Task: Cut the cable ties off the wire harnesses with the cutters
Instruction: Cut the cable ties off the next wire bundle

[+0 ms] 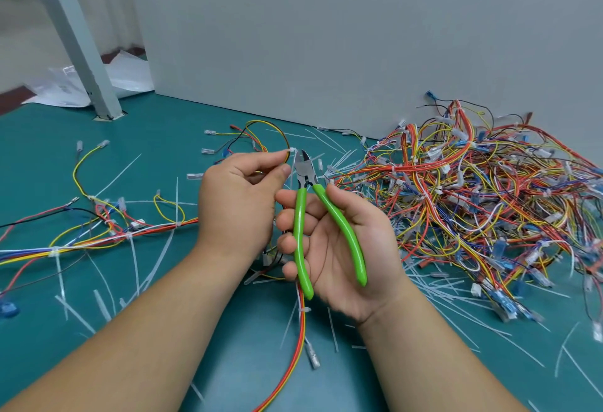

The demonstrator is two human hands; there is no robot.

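We see a grey wall (pixel 326 36) at the far side and a teal bench (pixel 39 163) below it; a pale post (pixel 75 36) stands at the far left with white sheets (pixel 65 85) behind its foot. A big tangled pile of wire harnesses (pixel 473 189) fills the right of the bench, against the wall; a looser tied harness (pixel 98 238) lies spread at the left. In the middle, the left grip (pixel 238 202) pinches a wire loop (pixel 284 137) between thumb and fingertips, lifted off the bench; the right grip (pixel 336 248), palm up, has its fingers curled round one green handle of the cutters (pixel 299 232), the other handle lying against the base of the thumb, the handles spread apart. The cutters point away from us; their blades are slightly parted and sit just beside a white cable tie (pixel 291 150) on the loop, right at the left fingertips. Cut tie strips (pixel 101 307) lie scattered over the bench, near and far.
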